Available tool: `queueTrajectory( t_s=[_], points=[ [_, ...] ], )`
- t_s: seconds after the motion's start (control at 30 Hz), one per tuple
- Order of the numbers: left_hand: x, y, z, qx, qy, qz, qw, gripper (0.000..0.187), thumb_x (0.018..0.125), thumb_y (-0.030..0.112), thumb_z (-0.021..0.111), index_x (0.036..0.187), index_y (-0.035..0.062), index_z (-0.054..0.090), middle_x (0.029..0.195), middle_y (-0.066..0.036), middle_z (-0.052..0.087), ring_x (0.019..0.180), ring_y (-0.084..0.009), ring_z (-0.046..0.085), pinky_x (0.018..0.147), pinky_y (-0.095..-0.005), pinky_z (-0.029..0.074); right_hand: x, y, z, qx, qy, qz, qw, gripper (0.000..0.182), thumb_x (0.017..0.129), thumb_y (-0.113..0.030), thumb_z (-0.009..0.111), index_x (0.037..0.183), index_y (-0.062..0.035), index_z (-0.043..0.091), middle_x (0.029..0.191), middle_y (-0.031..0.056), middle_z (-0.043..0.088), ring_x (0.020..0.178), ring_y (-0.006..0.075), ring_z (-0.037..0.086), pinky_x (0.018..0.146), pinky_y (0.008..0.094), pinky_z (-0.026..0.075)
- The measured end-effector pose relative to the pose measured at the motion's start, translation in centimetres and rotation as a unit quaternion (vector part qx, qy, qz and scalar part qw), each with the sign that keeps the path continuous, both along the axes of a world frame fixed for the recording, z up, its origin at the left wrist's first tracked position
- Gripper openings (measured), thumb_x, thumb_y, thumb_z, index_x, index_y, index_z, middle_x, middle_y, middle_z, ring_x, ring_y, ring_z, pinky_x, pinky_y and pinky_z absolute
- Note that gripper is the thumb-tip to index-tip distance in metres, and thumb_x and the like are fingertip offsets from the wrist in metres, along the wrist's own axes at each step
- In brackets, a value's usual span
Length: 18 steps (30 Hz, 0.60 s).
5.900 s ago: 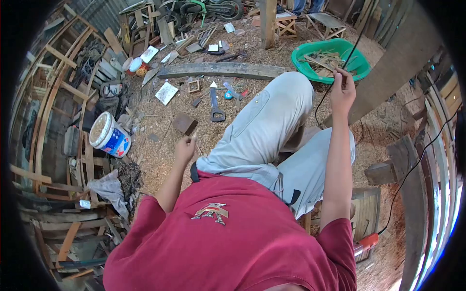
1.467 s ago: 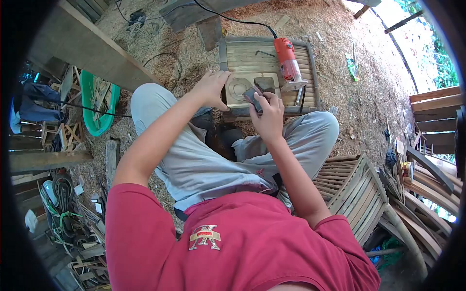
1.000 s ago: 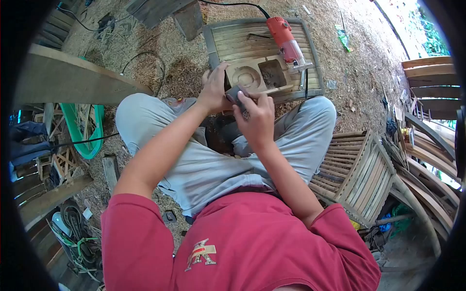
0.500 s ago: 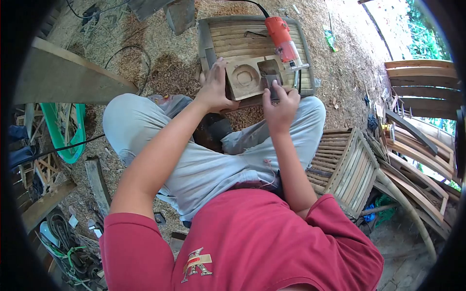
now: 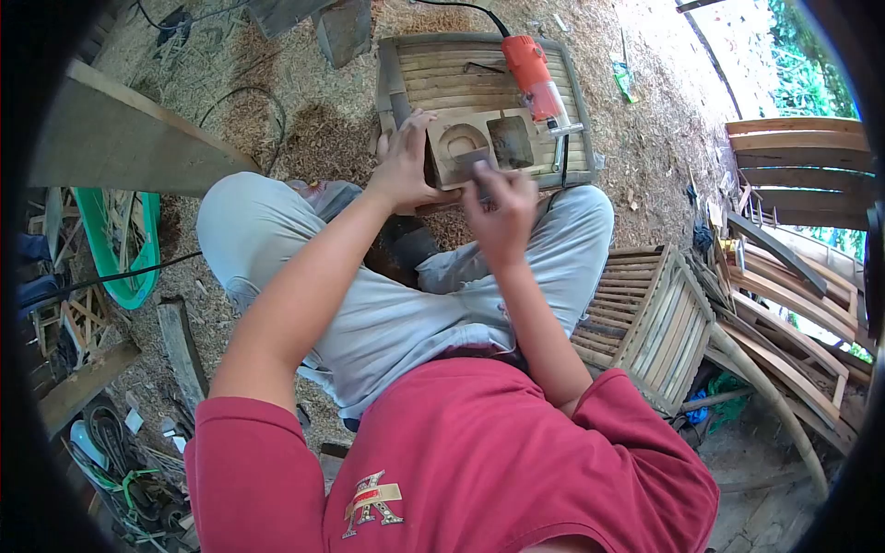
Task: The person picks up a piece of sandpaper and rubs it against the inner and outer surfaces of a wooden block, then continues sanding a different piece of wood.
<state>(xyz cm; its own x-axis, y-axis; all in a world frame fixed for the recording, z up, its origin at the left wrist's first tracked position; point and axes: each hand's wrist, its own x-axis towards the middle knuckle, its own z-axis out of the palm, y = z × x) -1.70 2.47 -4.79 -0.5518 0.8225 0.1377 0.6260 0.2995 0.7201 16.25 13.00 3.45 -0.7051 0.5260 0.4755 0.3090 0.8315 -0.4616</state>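
Observation:
A wooden block (image 5: 449, 172) with a round recess and a squarish recess rests on a slatted wooden surface (image 5: 442, 72) before my crossed legs. My left hand (image 5: 403, 173) grips the block's left side, its thumb along the near edge. Between the fingers of my right hand (image 5: 504, 207) is a small dark flat piece of what looks like sandpaper (image 5: 477, 163), lying over the near right part of the round recess. The right fingers are slightly blurred. An orange trim router (image 5: 531, 69) lies beside the block's far right corner.
Wood shavings cover the ground (image 5: 323, 129). To the left are a thick board (image 5: 138, 143) and a green tub (image 5: 111, 267) with wood scraps. A slatted wooden piece (image 5: 645, 323) and stacked wooden frames (image 5: 793, 341) stand at the right. Cables run at the left and top.
My right hand has moved left with the sandpaper, from the squarish recess to the round one, uncovering the squarish recess. My left hand stays on the block.

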Motion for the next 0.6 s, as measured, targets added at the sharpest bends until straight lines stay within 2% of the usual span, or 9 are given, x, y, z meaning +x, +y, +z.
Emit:
queueTrajectory(
  t_s=[0.1,0.23,0.27,0.4,0.5,0.53,0.6],
  points=[
    [0.0,0.1,-0.2,-0.011,-0.014,-0.004,1.000,0.150,0.057,0.070,0.098,0.172,0.0172,0.017,0.177,-0.017,0.027,0.169,-0.0366,0.021,0.125,-0.0745,0.023,0.2,2.3,-0.4,0.018,-0.014,-0.103,0.994,0.031,0.087,-0.014,0.086,0.117,-0.0084,0.083,0.107,0.0157,0.068,0.100,0.0341,0.063,0.091,0.0453,0.052],
    [-0.2,0.2,-0.3,-0.001,-0.025,-0.001,1.000,0.150,0.056,0.069,0.099,0.172,0.0194,0.017,0.177,-0.017,0.027,0.169,-0.0373,0.021,0.124,-0.0751,0.024,-0.5,-2.7,-0.6,-0.018,0.007,0.036,0.999,0.030,0.087,-0.014,0.086,0.116,-0.0060,0.083,0.104,0.0153,0.067,0.096,0.0342,0.062,0.088,0.0455,0.051],
    [0.0,0.2,-0.3,0.001,-0.030,0.002,1.000,0.150,0.056,0.068,0.100,0.171,0.0199,0.017,0.178,-0.017,0.026,0.169,-0.0376,0.021,0.124,-0.0751,0.024,-0.4,-1.8,-0.5,-0.007,0.020,0.043,0.999,0.030,0.087,-0.013,0.086,0.116,-0.0046,0.083,0.102,0.0156,0.068,0.096,0.0346,0.062,0.088,0.0449,0.051],
    [0.2,0.1,0.0,-0.012,-0.023,0.001,1.000,0.149,0.056,0.066,0.100,0.171,0.0207,0.017,0.179,-0.017,0.024,0.168,-0.0394,0.021,0.123,-0.0751,0.025,0.7,3.0,-1.3,0.030,-0.001,-0.097,0.995,0.032,0.085,-0.012,0.087,0.116,-0.0045,0.083,0.098,0.0149,0.068,0.095,0.0340,0.062,0.088,0.0445,0.051],
    [-0.1,0.1,-0.9,0.025,-0.024,-0.006,0.999,0.149,0.056,0.066,0.100,0.171,0.0211,0.017,0.179,-0.018,0.023,0.168,-0.0395,0.021,0.123,-0.0748,0.026,-0.1,-1.2,0.1,0.018,0.040,0.015,0.999,0.033,0.084,-0.010,0.089,0.117,-0.0064,0.084,0.095,0.0126,0.069,0.094,0.0312,0.063,0.087,0.0430,0.052],
    [-0.1,0.2,0.0,0.005,-0.026,0.001,1.000,0.146,0.057,0.062,0.101,0.171,0.0205,0.018,0.178,-0.016,0.024,0.168,-0.0385,0.022,0.124,-0.0715,0.026,0.1,-2.8,0.0,-0.024,0.009,0.010,1.000,0.033,0.084,-0.010,0.089,0.116,-0.0065,0.084,0.096,0.0129,0.070,0.094,0.0317,0.064,0.087,0.0439,0.051],
    [0.4,0.0,1.3,-0.040,-0.033,0.010,0.999,0.141,0.061,0.053,0.101,0.170,0.0194,0.019,0.177,-0.014,0.027,0.168,-0.0366,0.024,0.126,-0.0650,0.026,0.0,-0.4,-0.6,-0.008,0.019,-0.016,1.000,0.032,0.084,-0.010,0.089,0.116,-0.0068,0.084,0.098,0.0130,0.071,0.094,0.0320,0.064,0.088,0.0444,0.051]
  ],
)
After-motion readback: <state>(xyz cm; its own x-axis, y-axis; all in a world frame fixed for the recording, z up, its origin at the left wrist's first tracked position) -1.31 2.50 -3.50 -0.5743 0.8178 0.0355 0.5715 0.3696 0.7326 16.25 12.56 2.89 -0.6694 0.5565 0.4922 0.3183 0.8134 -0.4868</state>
